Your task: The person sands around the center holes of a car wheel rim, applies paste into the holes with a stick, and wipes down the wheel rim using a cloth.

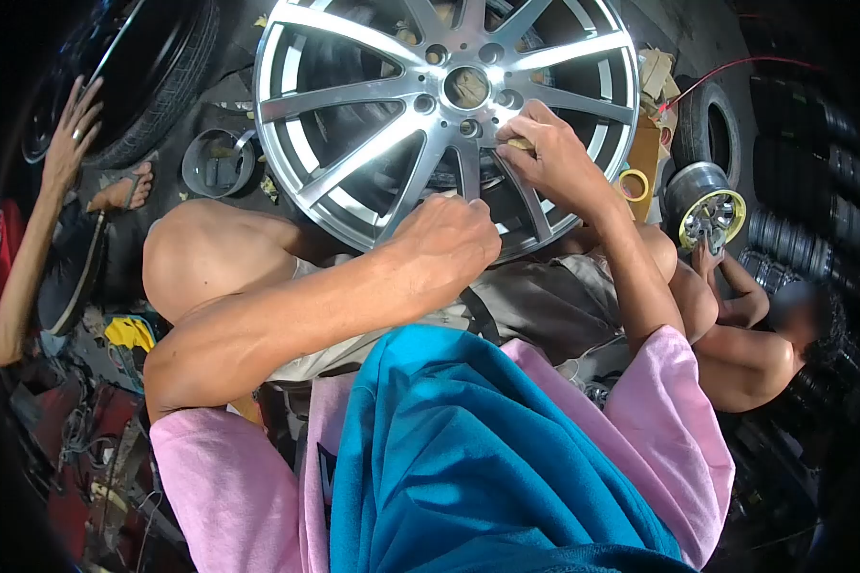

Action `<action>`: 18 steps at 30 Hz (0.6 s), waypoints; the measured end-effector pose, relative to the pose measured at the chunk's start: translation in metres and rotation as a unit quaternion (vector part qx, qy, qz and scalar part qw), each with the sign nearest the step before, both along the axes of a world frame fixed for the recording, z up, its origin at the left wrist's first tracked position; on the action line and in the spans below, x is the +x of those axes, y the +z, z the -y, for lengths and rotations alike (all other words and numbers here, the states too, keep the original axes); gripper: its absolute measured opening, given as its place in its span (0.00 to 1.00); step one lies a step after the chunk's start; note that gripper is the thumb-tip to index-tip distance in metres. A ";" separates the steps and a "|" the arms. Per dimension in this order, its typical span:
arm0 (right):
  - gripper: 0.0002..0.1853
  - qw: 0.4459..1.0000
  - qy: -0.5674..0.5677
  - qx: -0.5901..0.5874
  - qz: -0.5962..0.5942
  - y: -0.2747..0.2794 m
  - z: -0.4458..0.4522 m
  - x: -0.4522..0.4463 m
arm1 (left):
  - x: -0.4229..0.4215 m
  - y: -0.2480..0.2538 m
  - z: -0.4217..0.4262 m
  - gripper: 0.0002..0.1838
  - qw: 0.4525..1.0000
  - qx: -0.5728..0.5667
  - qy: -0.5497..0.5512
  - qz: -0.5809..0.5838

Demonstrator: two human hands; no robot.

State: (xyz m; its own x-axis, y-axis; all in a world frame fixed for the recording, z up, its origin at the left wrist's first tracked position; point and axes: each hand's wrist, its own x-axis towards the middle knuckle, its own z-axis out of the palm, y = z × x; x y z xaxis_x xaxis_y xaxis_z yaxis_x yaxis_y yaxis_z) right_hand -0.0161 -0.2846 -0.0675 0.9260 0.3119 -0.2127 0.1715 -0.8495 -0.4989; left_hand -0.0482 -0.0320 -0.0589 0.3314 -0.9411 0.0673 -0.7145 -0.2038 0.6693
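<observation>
A large silver alloy wheel rim (406, 119) with several bright spokes lies in front of me, between my bent knees. My left hand (444, 234) is closed, knuckles up, over the near part of the rim by a lower spoke. Whatever it may hold is hidden under the fingers. Resting on the spokes right of the hub hole, my right hand (549, 158) pinches a small yellowish piece (521, 143), too little of which shows to name.
A metal can (218, 162) stands left of the rim. A tape roll (633, 185) and a tyre (712, 138) are at right. There, a co-worker's hand (709, 256) is at a smaller wheel (705, 191). Another person's hand (72, 138) reaches beside a large tyre (177, 86) at left.
</observation>
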 end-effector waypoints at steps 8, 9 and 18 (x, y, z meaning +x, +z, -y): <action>0.13 0.989 0.117 -0.056 0.075 -0.006 0.004 0.026 | -0.002 -0.010 -0.005 0.07 0.993 -0.103 0.050 0.038; 0.13 0.986 0.132 -0.053 0.085 -0.007 0.004 0.027 | 0.000 -0.005 -0.004 0.07 0.992 -0.105 0.052 0.038; 0.13 0.982 0.174 -0.074 0.010 0.001 0.008 0.049 | -0.001 -0.004 0.001 0.04 0.999 0.030 0.014 -0.003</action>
